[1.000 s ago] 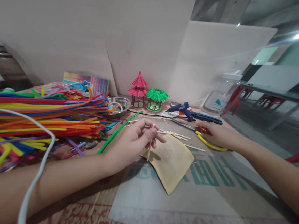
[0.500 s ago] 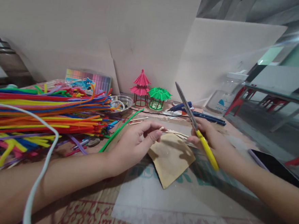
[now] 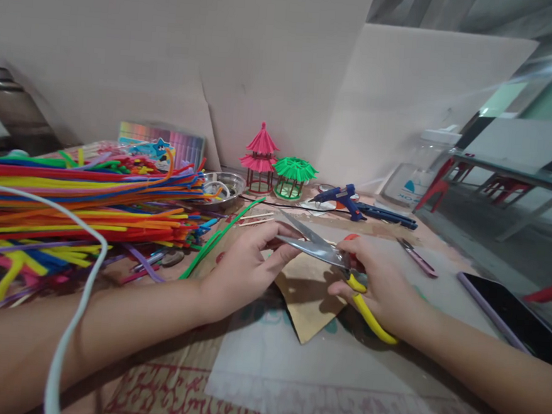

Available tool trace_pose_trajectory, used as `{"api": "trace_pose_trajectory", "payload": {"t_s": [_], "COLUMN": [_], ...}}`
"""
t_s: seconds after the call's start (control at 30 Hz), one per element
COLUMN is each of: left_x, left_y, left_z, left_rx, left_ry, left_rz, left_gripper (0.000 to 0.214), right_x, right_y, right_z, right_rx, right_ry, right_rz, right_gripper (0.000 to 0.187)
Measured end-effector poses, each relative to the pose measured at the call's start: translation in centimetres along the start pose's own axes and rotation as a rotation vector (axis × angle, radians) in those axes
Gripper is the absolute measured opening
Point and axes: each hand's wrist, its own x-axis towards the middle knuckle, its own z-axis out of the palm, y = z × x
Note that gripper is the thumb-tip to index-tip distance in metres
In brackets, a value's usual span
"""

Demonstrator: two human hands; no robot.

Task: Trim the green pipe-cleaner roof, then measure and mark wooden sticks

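Scissors [image 3: 318, 248] have swung down: my right hand [image 3: 383, 290] grips the handles, blades parted at my left hand's [image 3: 248, 265] closed pinch, contents hidden.

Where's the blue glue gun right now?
In the head view, the blue glue gun lies at the back, right of centre, just right of the green pavilion model, beyond the right hand.

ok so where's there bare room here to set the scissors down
Bare: the clear sheet in front of the brown paper, between both forearms, and the strip between the right hand, holding the scissors, and the phone. Crowded: pipe cleaners on the left, glue gun at the back.
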Motion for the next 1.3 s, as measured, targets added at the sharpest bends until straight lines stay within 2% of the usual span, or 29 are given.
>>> {"api": "trace_pose_trajectory", "payload": {"t_s": [0.17,0.47,0.8,1.3], "left_x": [-0.23,-0.21,-0.50,-0.42], "left_y": [0.16,0.45,0.26,0.36], "left_z": [0.03,-0.12,0.05,0.06], "left_rx": [0.031,0.072,0.094,0.031], "left_ry": [-0.003,-0.025,-0.032,-0.065], "left_rz": [-0.067,-0.054,-0.054,-0.103], "left_gripper": [0.012,0.011,0.011,0.012], "right_x": [-0.08,-0.02,-0.53,-0.55], "right_y": [-0.01,-0.09,0.52,0.56], "right_z": [0.11,0.03,0.04,-0.24], "right_rx": [0.008,0.015,-0.040,-0.126], "right_ry": [-0.007,-0.035,-0.087,-0.077], "right_rz": [-0.023,-0.022,-0.004,-0.048], "right_gripper": [0.039,0.046,0.037,0.036]}}
